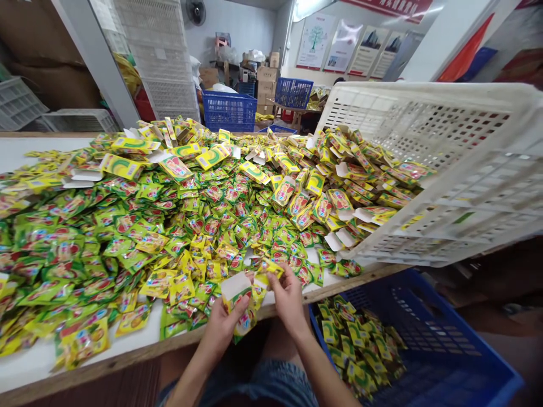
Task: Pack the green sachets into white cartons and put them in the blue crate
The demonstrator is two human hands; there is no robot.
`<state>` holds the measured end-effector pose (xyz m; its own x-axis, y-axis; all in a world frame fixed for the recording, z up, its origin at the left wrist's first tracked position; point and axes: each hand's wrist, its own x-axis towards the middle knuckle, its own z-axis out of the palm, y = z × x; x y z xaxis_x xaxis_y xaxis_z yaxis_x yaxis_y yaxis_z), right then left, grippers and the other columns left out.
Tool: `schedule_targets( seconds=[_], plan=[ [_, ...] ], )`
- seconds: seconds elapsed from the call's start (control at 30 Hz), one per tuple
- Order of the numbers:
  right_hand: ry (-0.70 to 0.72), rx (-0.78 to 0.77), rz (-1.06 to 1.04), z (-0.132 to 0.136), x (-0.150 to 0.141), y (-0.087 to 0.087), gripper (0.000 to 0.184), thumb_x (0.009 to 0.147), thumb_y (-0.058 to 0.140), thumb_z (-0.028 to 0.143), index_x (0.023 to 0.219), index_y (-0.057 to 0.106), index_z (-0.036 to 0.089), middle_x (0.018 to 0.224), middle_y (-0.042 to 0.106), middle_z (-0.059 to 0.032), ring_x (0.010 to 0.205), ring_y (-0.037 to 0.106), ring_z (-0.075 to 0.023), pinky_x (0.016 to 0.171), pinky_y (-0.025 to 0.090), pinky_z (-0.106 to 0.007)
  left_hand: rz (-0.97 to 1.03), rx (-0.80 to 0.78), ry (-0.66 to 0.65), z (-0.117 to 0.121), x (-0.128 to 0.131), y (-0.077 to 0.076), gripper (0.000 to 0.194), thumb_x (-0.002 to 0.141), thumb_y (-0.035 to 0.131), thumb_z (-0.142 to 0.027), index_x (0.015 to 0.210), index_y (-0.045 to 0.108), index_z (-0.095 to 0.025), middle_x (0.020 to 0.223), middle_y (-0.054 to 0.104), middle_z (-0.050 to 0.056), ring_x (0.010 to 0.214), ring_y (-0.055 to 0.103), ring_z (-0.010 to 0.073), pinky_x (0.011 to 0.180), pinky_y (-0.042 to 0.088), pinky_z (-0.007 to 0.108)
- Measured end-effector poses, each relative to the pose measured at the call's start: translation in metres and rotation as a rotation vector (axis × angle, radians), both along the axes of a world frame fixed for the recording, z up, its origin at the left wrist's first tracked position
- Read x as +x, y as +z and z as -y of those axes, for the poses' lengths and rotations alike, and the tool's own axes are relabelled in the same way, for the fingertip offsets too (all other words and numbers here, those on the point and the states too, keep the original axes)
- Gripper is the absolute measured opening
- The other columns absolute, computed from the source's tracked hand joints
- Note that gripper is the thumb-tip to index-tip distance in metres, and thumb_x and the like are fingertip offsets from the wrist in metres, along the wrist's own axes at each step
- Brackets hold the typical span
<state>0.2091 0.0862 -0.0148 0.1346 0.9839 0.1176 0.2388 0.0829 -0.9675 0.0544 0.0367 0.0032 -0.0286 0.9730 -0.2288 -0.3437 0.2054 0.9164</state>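
Over the table's front edge, my left hand (223, 327) is closed around a small yellow-and-green carton (244, 323), its white flap (236, 286) standing open and facing up. My right hand (290, 299) pinches a yellow sachet (270, 270) just right of the carton's open end. Whether the sachet touches the carton, I cannot tell. Beyond both hands spreads a heap of green sachets (144, 243) with yellow ones mixed in. Behind and to the right of it are piled yellow cartons (212, 155), many with white flaps open.
A white plastic crate (394, 226) lies tipped on the table's right side, cartons spilling from it. Below the edge, to my right, a blue crate (458, 350) holds filled-looking yellow cartons (360, 345). The wooden table edge (127, 364) runs before me. Stacked white crates (159, 56) stand behind.
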Motion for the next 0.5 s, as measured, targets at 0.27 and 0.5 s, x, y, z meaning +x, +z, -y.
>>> schedule_targets(
  seconds=[0.27,0.5],
  plan=[
    [-0.154,-0.022,0.336,-0.044,0.052,-0.013,0.024,0.071,0.060,0.035,0.088,0.057,0.018,0.060,0.055,0.0011,0.055,0.049,-0.0172,0.054,0.037,-0.027,0.138,0.001,-0.109,-0.001,-0.006,0.008,0.049,0.073,0.070,-0.035,0.116,0.061,-0.014,0.095,0.073,0.012,0.082,0.068,0.0256,0.075,0.051,0.034],
    [-0.017,-0.030,0.392,-0.046,0.049,-0.013,0.026,0.074,0.057,0.031,0.097,0.057,0.020,0.079,0.064,-0.0031,0.070,0.058,-0.0204,0.064,0.041,-0.030,0.221,-0.066,-0.087,-0.002,-0.007,-0.003,0.051,0.073,0.071,-0.031,0.119,0.057,-0.012,0.090,0.072,0.011,0.076,0.068,0.0222,0.066,0.052,0.029]
  ],
)
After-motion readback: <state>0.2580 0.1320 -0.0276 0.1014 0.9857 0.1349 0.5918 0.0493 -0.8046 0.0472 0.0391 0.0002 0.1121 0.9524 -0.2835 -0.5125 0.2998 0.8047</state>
